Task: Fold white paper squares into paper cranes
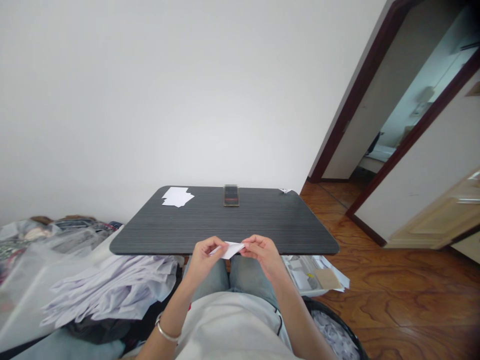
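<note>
A small folded piece of white paper (233,249) is held between both hands, just over the near edge of the dark table (210,225). My left hand (206,252) pinches its left end between thumb and fingers. At the other end, my right hand (262,252) grips the paper in the same way. Several loose white sheets (176,196) lie at the table's far left. A small folded white paper piece (285,190) rests at the far right corner.
A dark flat rectangular object (231,196) lies at the table's back middle. Below the table on the right are a white box of papers (311,280) and a black bag of white scraps (333,332). Piled white cloth (112,290) sits on the left.
</note>
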`<state>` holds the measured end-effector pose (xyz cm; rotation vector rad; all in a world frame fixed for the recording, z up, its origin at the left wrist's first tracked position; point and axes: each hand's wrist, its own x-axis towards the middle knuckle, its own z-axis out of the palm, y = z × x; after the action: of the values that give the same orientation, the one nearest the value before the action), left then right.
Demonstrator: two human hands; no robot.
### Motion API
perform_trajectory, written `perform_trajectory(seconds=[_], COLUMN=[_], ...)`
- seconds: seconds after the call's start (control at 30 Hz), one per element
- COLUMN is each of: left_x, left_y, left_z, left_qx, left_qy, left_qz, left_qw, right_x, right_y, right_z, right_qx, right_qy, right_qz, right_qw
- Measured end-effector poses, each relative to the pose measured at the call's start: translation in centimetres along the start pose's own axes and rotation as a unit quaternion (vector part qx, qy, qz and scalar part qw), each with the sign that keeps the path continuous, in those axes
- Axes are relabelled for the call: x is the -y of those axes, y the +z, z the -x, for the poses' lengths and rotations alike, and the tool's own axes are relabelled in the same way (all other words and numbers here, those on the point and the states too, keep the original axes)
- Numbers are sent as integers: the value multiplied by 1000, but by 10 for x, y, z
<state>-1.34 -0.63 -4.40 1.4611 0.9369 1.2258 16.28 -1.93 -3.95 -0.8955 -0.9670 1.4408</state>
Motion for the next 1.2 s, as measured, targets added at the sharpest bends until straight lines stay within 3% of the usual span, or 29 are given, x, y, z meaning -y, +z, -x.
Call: perform_trajectory(seconds=[0.5,1.2], left_x=[-4,-10], left_y=[4,1], left_z=[3,5], left_qx=[9,39], left_qy=[42,78], left_qz=[-28,-100], left_qw=[999,991], right_x=[-4,1], right_y=[6,10], right_z=[1,5], right_qx=[40,6], right_qy=[24,-16], right_qz=[-3,40], right_qw=[999,999])
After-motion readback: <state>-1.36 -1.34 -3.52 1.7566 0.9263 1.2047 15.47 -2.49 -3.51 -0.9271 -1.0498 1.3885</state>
